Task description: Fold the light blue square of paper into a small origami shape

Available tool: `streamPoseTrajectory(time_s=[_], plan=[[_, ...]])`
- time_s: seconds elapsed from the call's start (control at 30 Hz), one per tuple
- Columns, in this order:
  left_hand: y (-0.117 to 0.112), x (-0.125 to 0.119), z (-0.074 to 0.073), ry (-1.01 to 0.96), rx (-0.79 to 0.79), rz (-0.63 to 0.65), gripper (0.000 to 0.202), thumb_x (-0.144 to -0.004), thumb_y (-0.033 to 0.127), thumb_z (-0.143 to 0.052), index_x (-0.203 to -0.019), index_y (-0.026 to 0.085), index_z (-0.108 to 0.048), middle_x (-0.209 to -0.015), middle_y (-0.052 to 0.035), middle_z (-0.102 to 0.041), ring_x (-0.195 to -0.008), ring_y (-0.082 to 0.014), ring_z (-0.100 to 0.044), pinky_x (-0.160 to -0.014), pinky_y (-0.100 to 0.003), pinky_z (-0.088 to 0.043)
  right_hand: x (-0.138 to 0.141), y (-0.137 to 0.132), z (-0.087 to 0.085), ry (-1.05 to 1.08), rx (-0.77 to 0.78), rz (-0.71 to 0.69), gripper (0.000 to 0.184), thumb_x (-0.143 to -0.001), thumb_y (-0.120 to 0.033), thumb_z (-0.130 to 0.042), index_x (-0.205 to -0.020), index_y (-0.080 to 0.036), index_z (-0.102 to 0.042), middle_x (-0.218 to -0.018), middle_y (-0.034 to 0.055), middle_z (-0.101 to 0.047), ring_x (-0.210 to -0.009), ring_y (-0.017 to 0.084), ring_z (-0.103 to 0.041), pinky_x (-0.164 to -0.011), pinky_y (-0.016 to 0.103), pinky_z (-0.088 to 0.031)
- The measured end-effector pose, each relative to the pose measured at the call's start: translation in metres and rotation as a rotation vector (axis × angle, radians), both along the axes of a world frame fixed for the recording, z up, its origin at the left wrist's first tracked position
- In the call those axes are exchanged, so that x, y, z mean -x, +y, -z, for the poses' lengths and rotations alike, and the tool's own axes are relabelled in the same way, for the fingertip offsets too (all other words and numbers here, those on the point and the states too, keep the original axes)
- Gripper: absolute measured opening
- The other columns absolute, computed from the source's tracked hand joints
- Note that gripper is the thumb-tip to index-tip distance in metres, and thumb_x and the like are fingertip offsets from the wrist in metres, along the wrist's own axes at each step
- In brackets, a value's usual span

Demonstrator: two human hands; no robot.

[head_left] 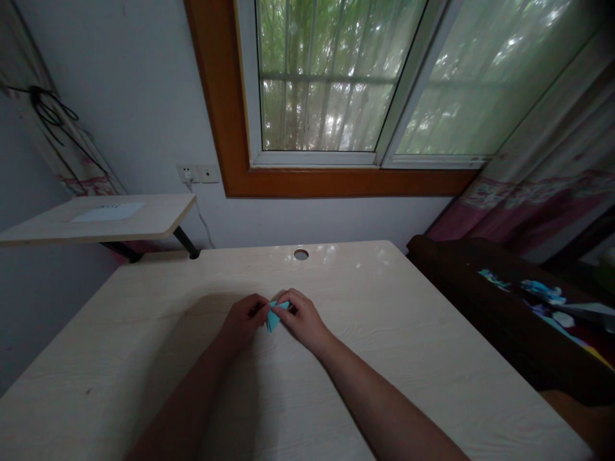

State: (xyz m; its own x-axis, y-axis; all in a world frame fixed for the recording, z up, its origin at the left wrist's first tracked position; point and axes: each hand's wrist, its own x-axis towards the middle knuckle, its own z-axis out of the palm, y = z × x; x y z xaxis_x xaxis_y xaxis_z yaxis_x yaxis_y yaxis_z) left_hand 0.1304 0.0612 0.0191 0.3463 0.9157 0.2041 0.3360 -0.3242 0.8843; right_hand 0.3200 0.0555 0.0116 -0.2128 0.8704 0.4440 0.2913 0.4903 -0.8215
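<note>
A small turquoise piece of folded paper [272,319] is held just over the middle of the pale wooden desk [365,358]. On its left edge my left hand [246,320] is closed, thumb and forefinger pinching the paper. From the other side my right hand [302,318] pinches its upper right part, with the fingertips of both hands close together. A pointed flap hangs down between the hands. The fingers cover some of the folds.
A raised shelf [177,208] on black legs stands at the desk's back left, bearing a paper sheet [109,212]. A round cable hole [301,255] sits near the back edge. Right of the desk is dark furniture [446,269] with colourful items [542,292].
</note>
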Motion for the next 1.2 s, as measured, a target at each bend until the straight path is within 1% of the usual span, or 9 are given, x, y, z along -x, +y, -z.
streamPoseTrajectory(time_s=[0.07,0.13,0.2,0.33,0.47,0.67,0.83,0.97,1.2], plan=[[-0.0002,0.0004,0.0018,-0.069,0.051,0.015,0.021,-0.085,0.033,-0.060,-0.097,0.016,-0.063,-0.073,-0.0002,-0.061,-0.063,-0.0119,-0.055,-0.060,-0.023,-0.044,-0.0012,0.0005,0.0009,0.030,0.041,0.024,0.008,-0.086,-0.028,-0.065,-0.085,-0.021,-0.063,-0.084,0.0018,-0.062,-0.081,0.016,-0.058,-0.072,0.027,-0.044],[-0.0001,0.0006,0.0032,-0.128,0.082,0.025,0.030,-0.082,0.031,-0.064,-0.108,0.017,-0.062,-0.078,-0.0006,-0.062,-0.065,-0.0118,-0.056,-0.061,-0.023,-0.045,-0.0021,0.0008,0.0023,0.063,0.096,0.048,0.009,-0.085,-0.029,-0.066,-0.084,-0.021,-0.063,-0.083,0.0012,-0.062,-0.078,0.016,-0.058,-0.070,0.027,-0.044],[0.0005,0.0008,0.0041,-0.171,0.109,0.046,0.035,-0.081,0.031,-0.066,-0.113,0.018,-0.061,-0.080,-0.0010,-0.063,-0.068,-0.0122,-0.057,-0.063,-0.023,-0.046,-0.0028,0.0011,0.0042,0.103,0.156,0.051,0.011,-0.084,-0.031,-0.066,-0.084,-0.021,-0.063,-0.081,0.0004,-0.062,-0.074,0.015,-0.056,-0.066,0.026,-0.044],[0.0019,0.0009,0.0054,-0.223,0.158,0.079,0.034,-0.081,0.033,-0.067,-0.110,0.017,-0.063,-0.079,-0.0014,-0.063,-0.068,-0.0128,-0.057,-0.064,-0.024,-0.047,-0.0036,0.0009,0.0068,0.180,0.234,0.015,0.015,-0.083,-0.035,-0.067,-0.085,-0.020,-0.062,-0.078,-0.0004,-0.060,-0.067,0.013,-0.054,-0.060,0.025,-0.044],[0.0019,-0.0001,0.0070,-0.265,0.182,0.068,0.032,-0.079,0.034,-0.069,-0.106,0.017,-0.065,-0.078,-0.0017,-0.064,-0.067,-0.0130,-0.058,-0.063,-0.025,-0.047,-0.0034,0.0001,0.0065,0.241,0.281,-0.013,0.018,-0.083,-0.037,-0.066,-0.086,-0.020,-0.061,-0.074,-0.0009,-0.060,-0.060,0.012,-0.053,-0.056,0.024,-0.043],[0.0015,-0.0011,0.0066,-0.259,0.217,0.064,0.030,-0.078,0.033,-0.070,-0.102,0.016,-0.066,-0.080,-0.0030,-0.068,-0.070,-0.0141,-0.062,-0.066,-0.026,-0.050,-0.0020,0.0008,0.0061,0.213,0.247,0.050,0.015,-0.082,-0.033,-0.067,-0.085,-0.020,-0.061,-0.073,-0.0016,-0.060,-0.060,0.012,-0.053,-0.057,0.023,-0.044],[0.0003,-0.0025,0.0037,-0.267,0.220,0.073,0.030,-0.079,0.033,-0.069,-0.103,0.016,-0.064,-0.082,-0.0036,-0.069,-0.071,-0.0153,-0.065,-0.068,-0.028,-0.052,-0.0019,0.0002,0.0049,0.224,0.256,0.028,0.016,-0.083,-0.034,-0.065,-0.086,-0.020,-0.059,-0.073,-0.0016,-0.060,-0.059,0.012,-0.054,-0.056,0.023,-0.044],[-0.0015,-0.0033,0.0012,-0.245,0.202,0.061,0.030,-0.079,0.035,-0.068,-0.102,0.016,-0.065,-0.078,-0.0034,-0.070,-0.070,-0.0161,-0.066,-0.068,-0.029,-0.053,-0.0018,-0.0014,0.0029,0.224,0.253,0.021,0.016,-0.083,-0.035,-0.065,-0.086,-0.020,-0.059,-0.074,-0.0012,-0.061,-0.059,0.012,-0.055,-0.056,0.024,-0.045],[0.0002,-0.0021,0.0042,-0.207,0.181,0.023,0.031,-0.077,0.035,-0.070,-0.103,0.017,-0.065,-0.084,-0.0044,-0.071,-0.076,-0.0174,-0.068,-0.071,-0.029,-0.054,-0.0017,-0.0006,0.0039,0.170,0.216,0.059,0.014,-0.082,-0.032,-0.066,-0.085,-0.020,-0.060,-0.076,-0.0006,-0.061,-0.065,0.013,-0.054,-0.061,0.024,-0.044]])
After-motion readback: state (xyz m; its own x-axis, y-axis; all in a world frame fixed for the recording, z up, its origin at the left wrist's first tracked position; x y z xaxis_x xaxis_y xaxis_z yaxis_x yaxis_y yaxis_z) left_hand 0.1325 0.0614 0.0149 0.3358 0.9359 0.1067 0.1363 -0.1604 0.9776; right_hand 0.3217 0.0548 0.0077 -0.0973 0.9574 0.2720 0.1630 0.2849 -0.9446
